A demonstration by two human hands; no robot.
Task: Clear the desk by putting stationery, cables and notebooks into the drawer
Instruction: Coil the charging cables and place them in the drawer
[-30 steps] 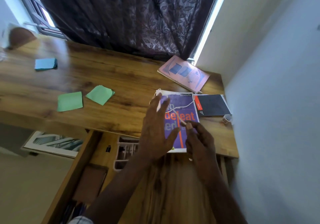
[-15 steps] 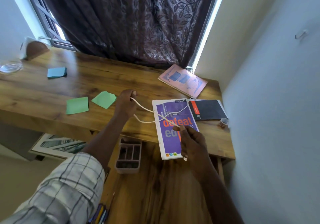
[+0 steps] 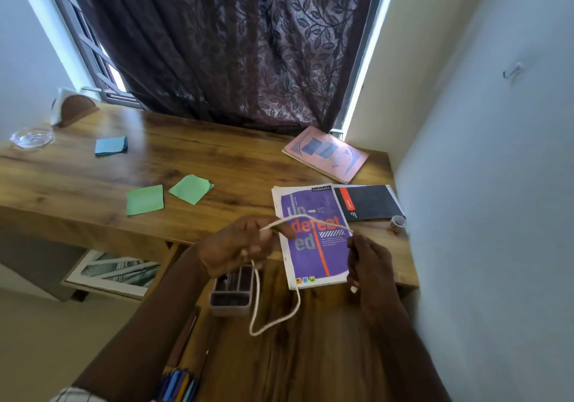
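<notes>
A white cable [image 3: 276, 321] is held in both hands above the open drawer [image 3: 310, 355]. My left hand [image 3: 239, 246] grips one part of it, and a loop hangs down below that hand. My right hand [image 3: 366, 261] pinches the other end, so a stretch of cable runs between the hands over the purple notebook [image 3: 313, 246]. That notebook lies at the desk's front edge. A black notebook [image 3: 366, 202] sits beside it to the right, and a pink notebook [image 3: 326, 153] lies further back.
Two green paper squares [image 3: 144, 199] [image 3: 191, 188] and a teal pad [image 3: 111, 146] lie on the wooden desk [image 3: 217, 165]. The drawer holds a grey organiser tray [image 3: 231, 296] and coloured pens [image 3: 178, 383]. A small tape roll [image 3: 397, 223] sits by the right wall; a glass dish [image 3: 31, 137] at far left.
My left hand has drawn back from the desk's middle toward the drawer, bringing the cable with it. The cable now hangs in a loop over the drawer. My right hand stays near the purple notebook.
</notes>
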